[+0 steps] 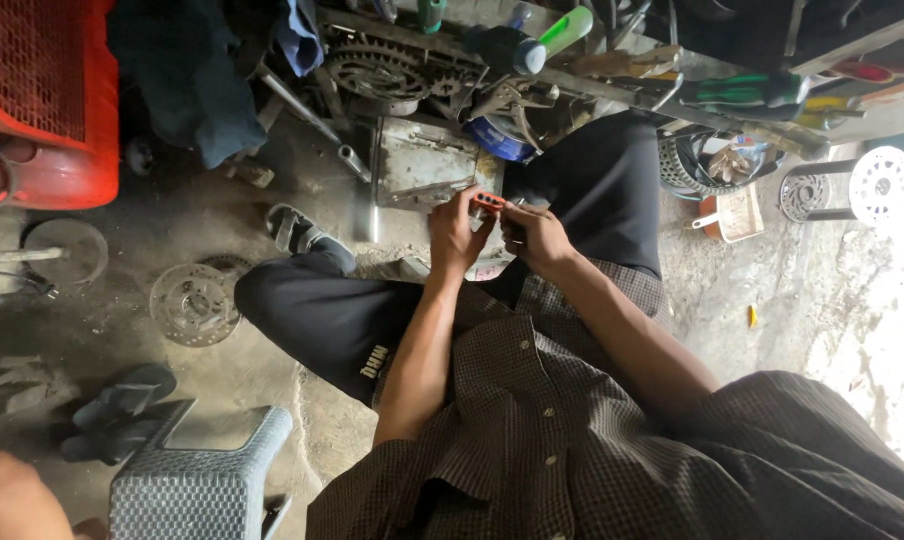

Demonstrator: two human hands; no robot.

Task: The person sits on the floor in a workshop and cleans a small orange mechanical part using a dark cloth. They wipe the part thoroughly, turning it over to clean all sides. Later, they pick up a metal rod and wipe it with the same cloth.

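Note:
My left hand [458,232] and my right hand [534,236] meet in front of me, both pinching a small orange-red flat part [488,201] between the fingertips. The part sits just above a grey metal plate [417,160] lying on the floor. My knees in dark trousers spread to either side below the hands. I am looking down over my checked shirt.
A red plastic crate [42,100] stands at top left. Brake discs [192,302] and a sandal [122,392] lie on the concrete floor at left, a grey woven stool [202,480] at bottom left. Sprockets, chain and screwdrivers [742,92] crowd the top. Another person's hand [7,495] shows at bottom left.

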